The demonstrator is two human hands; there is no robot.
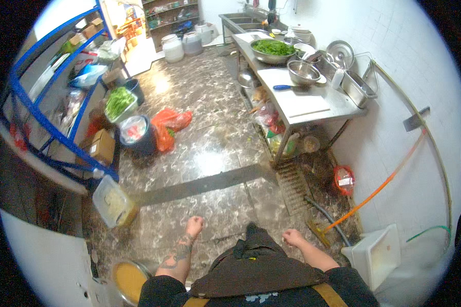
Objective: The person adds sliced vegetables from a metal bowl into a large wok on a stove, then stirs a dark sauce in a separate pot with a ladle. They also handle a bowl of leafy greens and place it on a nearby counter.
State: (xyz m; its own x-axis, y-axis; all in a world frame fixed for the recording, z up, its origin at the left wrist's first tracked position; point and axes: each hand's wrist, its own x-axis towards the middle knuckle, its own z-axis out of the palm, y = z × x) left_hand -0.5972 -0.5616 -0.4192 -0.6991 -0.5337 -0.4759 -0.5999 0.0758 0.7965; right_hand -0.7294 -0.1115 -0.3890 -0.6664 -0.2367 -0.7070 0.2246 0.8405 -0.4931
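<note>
My left hand hangs over the marbled floor with its fingers curled in, and I see nothing in it. My right hand is also loosely curled, out past the dark apron, with nothing visible in it. To the left of my left hand is a clear plastic tub with pale contents, some liquid among them. A round metal pot of orange-yellow liquid stands at my lower left. Nearest to my right hand is the yellow head of a floor squeegee with an orange handle.
A steel table on the right bears a bowl of leafy greens, a blue-handled knife and white cutting boards. On the left are a blue-framed rack, a dark bucket and an orange plastic bag. A floor drain grate lies ahead.
</note>
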